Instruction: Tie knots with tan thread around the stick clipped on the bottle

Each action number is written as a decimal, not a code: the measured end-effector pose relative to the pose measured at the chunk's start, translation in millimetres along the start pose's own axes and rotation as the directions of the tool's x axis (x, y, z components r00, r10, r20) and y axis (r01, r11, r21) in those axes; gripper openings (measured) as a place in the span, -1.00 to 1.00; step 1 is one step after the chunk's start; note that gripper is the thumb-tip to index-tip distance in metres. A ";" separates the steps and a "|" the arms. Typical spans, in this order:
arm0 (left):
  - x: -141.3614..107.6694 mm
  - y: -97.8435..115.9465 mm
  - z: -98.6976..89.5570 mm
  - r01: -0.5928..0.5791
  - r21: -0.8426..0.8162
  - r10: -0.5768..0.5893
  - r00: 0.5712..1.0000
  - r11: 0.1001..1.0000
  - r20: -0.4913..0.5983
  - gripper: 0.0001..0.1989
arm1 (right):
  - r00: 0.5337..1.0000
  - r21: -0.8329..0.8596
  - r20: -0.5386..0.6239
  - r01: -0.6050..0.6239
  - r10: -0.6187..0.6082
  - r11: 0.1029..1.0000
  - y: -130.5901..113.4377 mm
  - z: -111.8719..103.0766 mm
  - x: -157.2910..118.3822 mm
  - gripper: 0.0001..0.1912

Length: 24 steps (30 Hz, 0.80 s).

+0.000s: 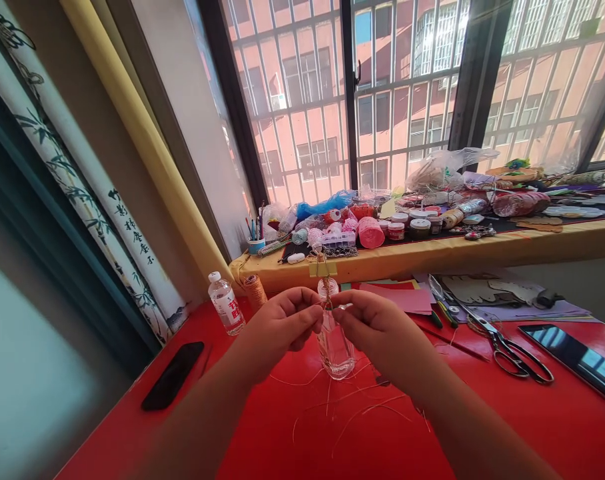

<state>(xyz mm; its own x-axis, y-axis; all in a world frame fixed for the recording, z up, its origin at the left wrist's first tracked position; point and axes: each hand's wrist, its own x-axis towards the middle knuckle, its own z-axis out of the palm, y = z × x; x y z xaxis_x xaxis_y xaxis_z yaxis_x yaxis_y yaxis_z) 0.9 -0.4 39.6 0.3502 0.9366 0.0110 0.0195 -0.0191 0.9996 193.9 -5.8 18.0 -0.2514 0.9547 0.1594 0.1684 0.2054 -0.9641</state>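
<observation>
My left hand (291, 319) and my right hand (375, 321) meet in front of me, thumbs and fingertips pinched at a thin braided tan cord (327, 288). Its top runs up to a piece of yellow tape (323, 269) on the sill's front edge. Directly behind my hands stands a clear bottle (336, 357), upright on the red table (277, 433). Thin loose strands (352, 403) spread over the tabletop below. The exact strand in each hand is partly hidden by the fingers.
To the left are a labelled bottle (226, 307), a spool of orange cord (255, 292) and a black phone (173, 375). Scissors (512, 353), coloured paper (397, 297) and another phone (577, 360) lie right. Jars and craft supplies crowd the sill (407, 251).
</observation>
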 end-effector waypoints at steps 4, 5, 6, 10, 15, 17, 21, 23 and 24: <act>0.0 -1.2 -7.1 0.000 -0.046 0.000 1.000 0.999 0.002 -0.69 | 0.998 -0.042 -0.035 0.050 -0.051 0.998 -7.4 0.6 -2.0 -0.78; -0.3 -0.8 -8.0 0.000 -0.053 0.000 1.000 0.999 0.013 -0.66 | 0.997 -0.042 -0.049 0.059 -0.061 0.997 -8.4 0.9 -2.5 -0.79; -0.5 -0.4 -8.4 0.003 -0.058 -0.002 1.000 0.998 0.025 -0.63 | 0.996 -0.040 -0.062 0.064 -0.067 0.997 -8.9 1.2 -2.9 -0.79; -0.3 0.3 -7.7 0.029 -0.063 -0.026 0.998 0.998 0.050 -0.53 | 0.993 -0.047 -0.083 0.082 -0.086 0.996 -8.8 1.5 -3.8 -0.80; -0.6 -0.9 -8.6 0.020 0.015 -0.020 1.000 1.000 0.004 -0.60 | 0.985 -0.102 -0.123 0.110 -0.122 0.989 -6.4 -1.4 -3.0 -0.81; -2.0 -0.2 -8.8 0.023 0.069 -0.019 0.999 0.997 -0.048 -0.66 | 0.983 -0.113 -0.134 0.111 -0.126 0.987 -5.4 -2.6 -2.6 -0.81; -3.9 2.2 -8.0 0.032 0.110 -0.024 0.997 0.993 -0.072 -0.70 | 0.983 -0.117 -0.128 0.117 -0.132 0.986 -4.6 -3.3 -3.1 -0.81; -3.2 2.1 -7.9 0.012 0.078 -0.008 0.998 0.997 -0.056 -0.73 | 0.984 -0.107 -0.123 0.114 -0.127 0.988 -4.7 -3.0 -3.9 -0.80; -2.5 1.4 -7.9 0.003 0.062 0.000 0.999 0.998 -0.051 -0.74 | 0.985 -0.100 -0.121 0.112 -0.124 0.989 -4.9 -2.9 -4.3 -0.81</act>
<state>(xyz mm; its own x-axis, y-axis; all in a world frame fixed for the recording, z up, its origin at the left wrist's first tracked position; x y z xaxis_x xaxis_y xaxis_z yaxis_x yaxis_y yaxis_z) -7.3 0.0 41.2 0.3017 0.9533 0.0120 0.0787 -0.0374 0.9962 196.9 -10.2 22.6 -0.1535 0.9409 0.3018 0.2337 0.3313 -0.9141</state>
